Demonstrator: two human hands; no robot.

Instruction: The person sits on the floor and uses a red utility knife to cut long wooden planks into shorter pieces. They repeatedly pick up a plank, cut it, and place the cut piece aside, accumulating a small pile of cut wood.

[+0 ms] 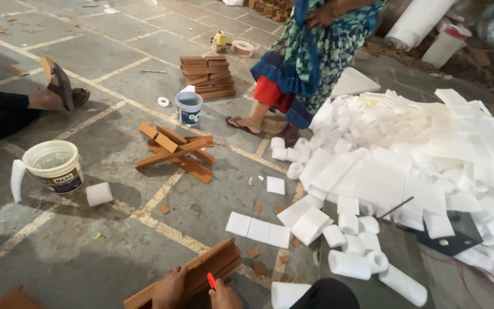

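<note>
At the bottom edge of the view my left hand (171,288) rests on a long stack of brown wooden strips (215,260) lying on the stone floor. My right hand (224,296) sits beside it, its fingers closed on a small red marker (211,280) whose tip points at the strips. Both hands are cut off by the frame edge.
A big heap of white foam sheets and rolls (407,166) fills the right side. Loose wooden pieces (175,151), a wood stack (208,76), a cream bucket (54,166) and a small white tub (189,107) stand on the floor. One person stands (310,57); another's sandalled foot (61,91) is left.
</note>
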